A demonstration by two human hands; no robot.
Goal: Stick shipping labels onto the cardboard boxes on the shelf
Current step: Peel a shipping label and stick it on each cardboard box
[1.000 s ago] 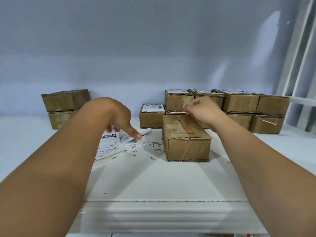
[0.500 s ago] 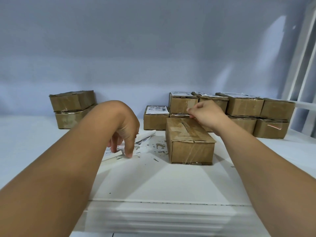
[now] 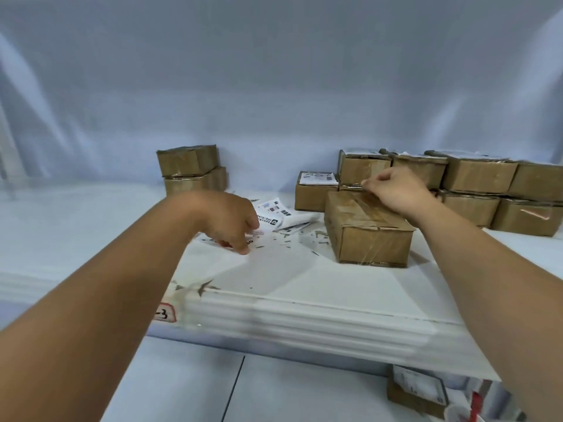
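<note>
A taped cardboard box (image 3: 365,229) with no label lies on the white shelf (image 3: 289,303) in front of me. My right hand (image 3: 396,190) rests on its far end with the fingers curled. My left hand (image 3: 234,223) reaches down onto a loose pile of white shipping labels (image 3: 277,214), fingertips touching the paper on the shelf. Whether it pinches a label is hidden by the hand. A small box with a label on top (image 3: 315,190) stands behind the pile.
Two unlabelled boxes (image 3: 192,169) are stacked at the back left. A double row of stacked boxes (image 3: 475,184), several with labels, fills the back right. Paper scraps (image 3: 289,239) litter the shelf. A labelled box (image 3: 417,391) sits on a lower level at bottom right.
The view has swung left and down, showing the shelf's front edge. My left hand stays on the labels with fingers still down. My right hand stays at the box's far end.
</note>
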